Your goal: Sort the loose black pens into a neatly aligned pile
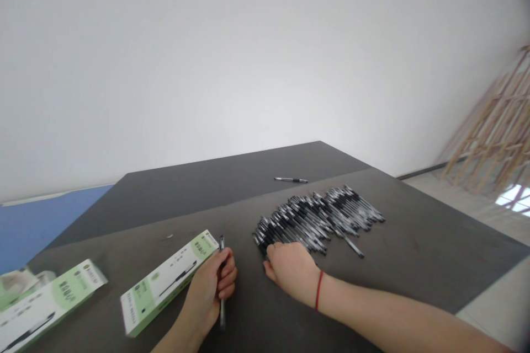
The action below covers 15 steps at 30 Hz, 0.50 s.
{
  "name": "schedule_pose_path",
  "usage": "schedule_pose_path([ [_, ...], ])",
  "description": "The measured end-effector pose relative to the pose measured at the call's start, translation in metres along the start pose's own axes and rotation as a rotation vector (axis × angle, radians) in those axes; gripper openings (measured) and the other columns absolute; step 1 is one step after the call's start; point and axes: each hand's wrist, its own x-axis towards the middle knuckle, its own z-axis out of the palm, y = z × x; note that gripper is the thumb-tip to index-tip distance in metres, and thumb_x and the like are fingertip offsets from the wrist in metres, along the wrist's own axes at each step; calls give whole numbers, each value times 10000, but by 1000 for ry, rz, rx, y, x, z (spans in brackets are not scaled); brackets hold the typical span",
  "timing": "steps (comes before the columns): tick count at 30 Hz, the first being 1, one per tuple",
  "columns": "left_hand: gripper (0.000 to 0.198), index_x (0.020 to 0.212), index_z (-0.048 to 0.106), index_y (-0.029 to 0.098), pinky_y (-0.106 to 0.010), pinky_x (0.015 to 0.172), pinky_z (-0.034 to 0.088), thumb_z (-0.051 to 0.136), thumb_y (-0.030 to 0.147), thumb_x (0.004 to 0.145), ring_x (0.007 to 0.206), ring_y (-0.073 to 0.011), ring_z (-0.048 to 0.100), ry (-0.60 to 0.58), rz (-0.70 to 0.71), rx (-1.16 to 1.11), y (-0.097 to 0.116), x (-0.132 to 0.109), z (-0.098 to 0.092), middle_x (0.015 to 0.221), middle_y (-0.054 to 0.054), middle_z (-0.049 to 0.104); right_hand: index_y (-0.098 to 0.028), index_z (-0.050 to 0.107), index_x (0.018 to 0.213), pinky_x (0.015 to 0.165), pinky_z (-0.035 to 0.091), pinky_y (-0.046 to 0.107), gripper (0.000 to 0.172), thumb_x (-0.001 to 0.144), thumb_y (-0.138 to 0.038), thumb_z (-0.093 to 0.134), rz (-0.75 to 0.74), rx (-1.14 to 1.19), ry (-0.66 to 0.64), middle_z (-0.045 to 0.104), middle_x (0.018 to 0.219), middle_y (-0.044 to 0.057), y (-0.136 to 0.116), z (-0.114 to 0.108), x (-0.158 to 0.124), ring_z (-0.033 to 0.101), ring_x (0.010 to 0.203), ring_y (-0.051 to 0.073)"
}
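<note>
My left hand (213,287) is closed around a pen (222,314) with a clear barrel and black parts, its ends showing above and below the fist. Just left of that hand lies a green-and-white pen box (165,284), partly covered by it. A wide pile of similar pens (298,220) is spread on the dark table. At the pile's near left edge, my right hand (290,270), with a red cord at the wrist, has its fingers curled down against the pens. What those fingertips hold, if anything, is hidden.
Another green-and-white box (49,306) lies at the lower left beside some crumpled packaging (25,287). A single pen (291,180) rests farther back on the table (186,193). A white wall stands behind, and a wooden rack (497,127) leans at the right.
</note>
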Motion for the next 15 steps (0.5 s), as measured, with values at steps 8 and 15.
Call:
schedule_pose_path([
  [8,302,767,561,150,-117,305,128,758,346,650,343,-6,235,-31,-44,59,-10,-3,13,479,113,355,-187,580,784,581,345,249,212,868,-367,507,-215,187,69,660,785,8,-9,-8,-7,630,707,154],
  [15,306,676,520,159,-154,402,416,710,399,696,492,-69,506,104,63,11,-6,-2,7,638,21,564,-166,581,849,599,380,258,222,909,-338,455,-80,48,65,657,817,61,3,-11,-2,641,748,190],
])
